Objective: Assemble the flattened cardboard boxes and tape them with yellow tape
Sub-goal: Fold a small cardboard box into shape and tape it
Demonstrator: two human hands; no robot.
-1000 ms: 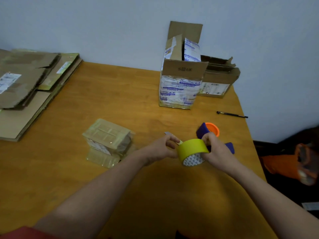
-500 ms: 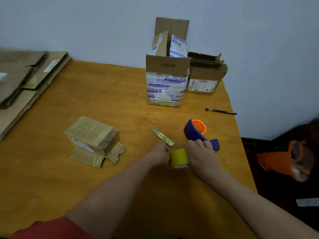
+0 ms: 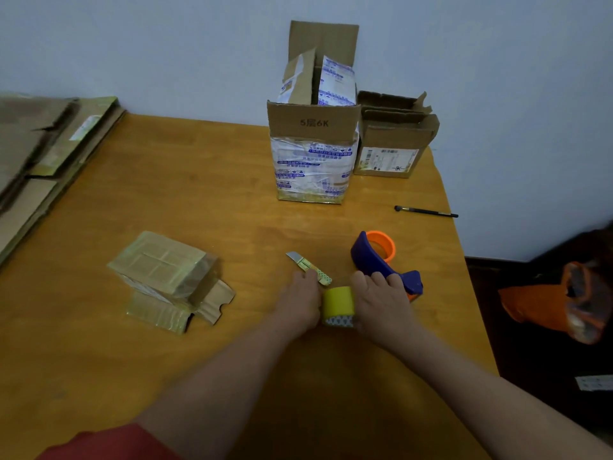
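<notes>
A roll of yellow adhesive tape (image 3: 338, 302) is shown standing on edge on the orange-brown wooden tabletop (image 3: 199, 180), near its front right. It is gripped between the left hand (image 3: 300, 302) and the right hand (image 3: 381, 303), each curled against one side. Just beyond the left hand's fingertips lies a small yellow-handled utility knife (image 3: 308, 263); a blue-and-orange plastic tape dispenser (image 3: 374, 257) lies just beyond the right hand. A small tape-wrapped cardboard box (image 3: 162, 270) is seen to the left. A tall open cardboard box (image 3: 313, 154) and a smaller open cardboard box (image 3: 394, 144) stand side by side at the back. Flattened cardboard sheets (image 3: 39, 154) are stacked at far left.
</notes>
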